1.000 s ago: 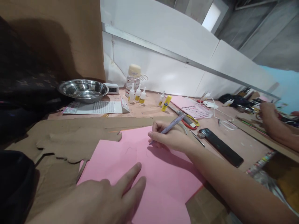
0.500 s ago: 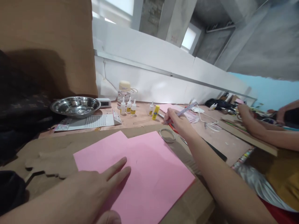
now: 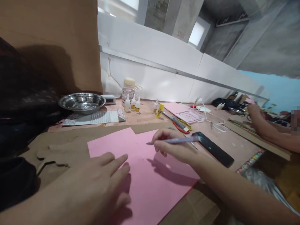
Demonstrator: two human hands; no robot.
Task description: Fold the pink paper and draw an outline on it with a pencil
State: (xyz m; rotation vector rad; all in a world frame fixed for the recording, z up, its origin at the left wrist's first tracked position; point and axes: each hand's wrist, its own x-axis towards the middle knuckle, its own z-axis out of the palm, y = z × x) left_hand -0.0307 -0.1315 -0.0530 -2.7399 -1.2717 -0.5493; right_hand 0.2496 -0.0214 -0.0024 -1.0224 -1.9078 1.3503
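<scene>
Across the lower middle of the head view lies the pink paper (image 3: 145,187), on a sheet of cardboard (image 3: 58,140). Half a second ago the right hand (image 3: 168,142) was lifted past the paper's far edge; now it is back over the paper, toward its far right part. Its fingers grasp the pen (image 3: 181,140), which then slanted steeply up and now lies nearly level, tip to the left. That tip appears just off the surface, its shadow falling apart from it. Faint short marks show on the paper near it.

The left hand (image 3: 100,178) is over the paper's near left part, as before, but its fingers are now spread wider. It grasps nothing; I cannot tell whether the fingertips press down.

With the right forearm shifted, the phone (image 3: 213,148), mostly covered half a second ago, shows whole, and so do the red handles (image 3: 181,127) and the printed packet (image 3: 187,114) beyond. The glue stick (image 3: 160,110) and the three bottles (image 3: 137,106) stand upright as before. At the far right, a co-worker's hand (image 3: 255,112) remains over the table.
</scene>
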